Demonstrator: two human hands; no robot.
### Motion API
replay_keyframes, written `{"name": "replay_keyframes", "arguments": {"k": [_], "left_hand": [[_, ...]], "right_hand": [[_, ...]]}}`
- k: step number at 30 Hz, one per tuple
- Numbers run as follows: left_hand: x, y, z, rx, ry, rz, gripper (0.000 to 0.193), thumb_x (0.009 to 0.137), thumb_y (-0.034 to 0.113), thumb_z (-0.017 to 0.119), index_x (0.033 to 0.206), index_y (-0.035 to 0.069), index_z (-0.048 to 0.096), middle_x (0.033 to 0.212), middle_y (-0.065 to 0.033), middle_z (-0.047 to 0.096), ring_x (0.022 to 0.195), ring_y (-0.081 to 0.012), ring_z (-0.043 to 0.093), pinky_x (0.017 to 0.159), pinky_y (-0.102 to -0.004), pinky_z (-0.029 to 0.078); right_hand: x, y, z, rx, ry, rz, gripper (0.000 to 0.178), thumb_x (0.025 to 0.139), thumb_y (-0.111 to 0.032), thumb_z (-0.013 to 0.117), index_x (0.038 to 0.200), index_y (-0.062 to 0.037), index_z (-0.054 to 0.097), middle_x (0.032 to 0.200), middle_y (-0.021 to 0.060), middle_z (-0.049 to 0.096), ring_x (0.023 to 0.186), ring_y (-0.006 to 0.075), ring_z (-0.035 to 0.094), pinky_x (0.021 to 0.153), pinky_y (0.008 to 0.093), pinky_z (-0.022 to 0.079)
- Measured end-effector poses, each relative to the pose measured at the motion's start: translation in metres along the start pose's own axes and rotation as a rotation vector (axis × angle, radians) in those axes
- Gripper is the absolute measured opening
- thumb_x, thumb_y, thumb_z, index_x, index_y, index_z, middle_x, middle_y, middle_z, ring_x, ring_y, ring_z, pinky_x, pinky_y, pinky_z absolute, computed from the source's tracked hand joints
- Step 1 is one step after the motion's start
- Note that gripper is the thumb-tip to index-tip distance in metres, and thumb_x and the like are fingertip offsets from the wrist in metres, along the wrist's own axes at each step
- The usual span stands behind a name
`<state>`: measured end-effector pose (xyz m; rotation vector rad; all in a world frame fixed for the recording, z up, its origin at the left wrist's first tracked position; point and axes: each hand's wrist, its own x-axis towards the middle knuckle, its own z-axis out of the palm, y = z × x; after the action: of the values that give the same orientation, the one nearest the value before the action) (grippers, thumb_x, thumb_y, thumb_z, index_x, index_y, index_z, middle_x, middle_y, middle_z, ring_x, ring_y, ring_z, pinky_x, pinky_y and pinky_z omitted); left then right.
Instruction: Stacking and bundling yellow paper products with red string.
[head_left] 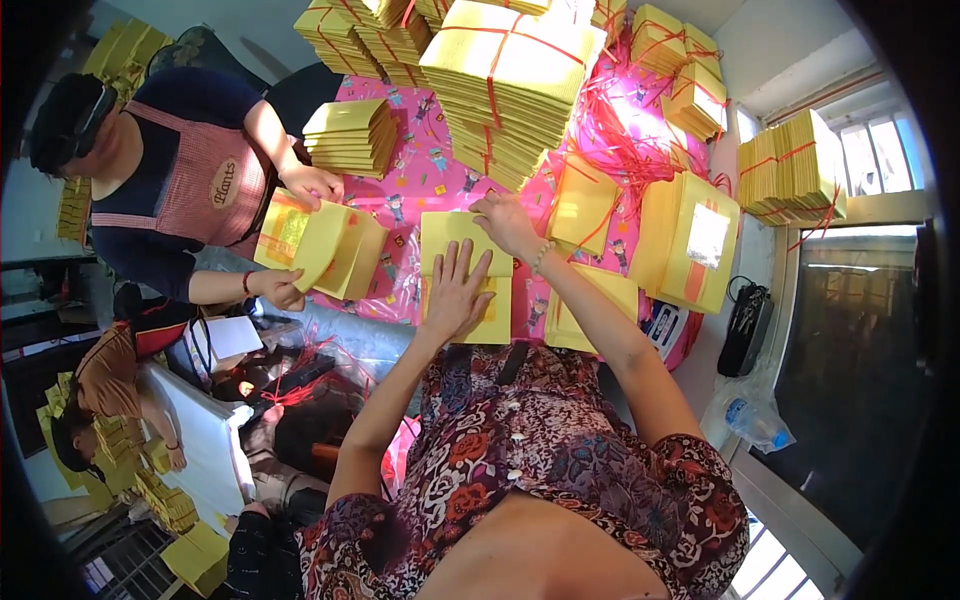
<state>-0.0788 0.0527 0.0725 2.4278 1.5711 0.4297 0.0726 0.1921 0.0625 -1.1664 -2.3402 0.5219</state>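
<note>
My left hand (pixel 460 292) lies flat with its fingers spread, pressing on a yellow paper sheet (pixel 440 240) on the table before me. The palm rests over the lower yellow paper (pixel 495 322), where an orange patch partly shows. My right hand (pixel 508 228) is at the far right edge of the same sheet, its fingers bent together on the paper; the thumb is hard to make out. A bracelet circles that wrist. Right of my hands lie a yellow paper stack (pixel 590 300) and, farther off, another yellow stack (pixel 583 205).
A tall red-tied bundle (pixel 505 80) stands ahead on the pink patterned tablecloth (pixel 408 150). Red strings (pixel 625 125) lie right of it. A co-worker (pixel 180 190) at left handles yellow sheets (pixel 320 245). A silver-patched stack (pixel 690 240), black case (pixel 745 325) and plastic bottle (pixel 755 425) are at right.
</note>
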Motion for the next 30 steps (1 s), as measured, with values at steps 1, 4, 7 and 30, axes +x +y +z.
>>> {"name": "replay_keyframes", "arguments": {"k": [1,4,7,30], "left_hand": [[0.000,0.001,-0.001,0.002,0.004,0.000,0.071,0.091,0.040,0.056,0.151,0.017,0.026,0.155,-0.0223,0.020,0.142,-0.0455,0.017,0.112,-0.0600,0.017],[-0.001,0.001,-0.002,-0.002,0.008,0.000,0.071,0.091,0.040,0.056,0.151,0.017,0.026,0.155,-0.0225,0.020,0.142,-0.0456,0.016,0.112,-0.0602,0.016],[-0.001,0.000,-0.002,-0.011,0.002,-0.005,0.071,0.091,0.040,0.056,0.151,0.016,0.026,0.154,-0.0230,0.019,0.142,-0.0457,0.016,0.112,-0.0603,0.016],[-0.002,-0.007,0.018,-0.026,-0.069,-0.012,0.068,0.093,0.040,0.050,0.152,0.015,0.026,0.158,-0.0205,0.011,0.144,-0.0467,0.004,0.113,-0.0614,0.009]], "right_hand": [[0.000,-0.001,-0.001,-0.002,0.003,-0.004,0.022,0.084,-0.018,0.065,0.102,-0.0072,0.066,0.092,0.0121,0.063,0.090,0.0309,0.061,0.083,0.0439,0.048],[0.001,-0.004,-0.004,0.023,0.016,-0.001,0.021,0.084,-0.017,0.065,0.102,-0.0066,0.066,0.092,0.0125,0.063,0.090,0.0313,0.061,0.084,0.0434,0.048],[0.002,-0.007,-0.006,0.035,-0.007,0.022,0.020,0.084,-0.017,0.064,0.101,-0.0065,0.066,0.092,0.0129,0.063,0.091,0.0311,0.061,0.084,0.0431,0.048],[-0.080,-0.068,-0.022,0.096,0.001,0.308,0.013,0.082,-0.009,0.064,0.090,-0.0042,0.054,0.090,0.0155,0.058,0.080,0.0378,0.060,0.066,0.0464,0.049]]}}
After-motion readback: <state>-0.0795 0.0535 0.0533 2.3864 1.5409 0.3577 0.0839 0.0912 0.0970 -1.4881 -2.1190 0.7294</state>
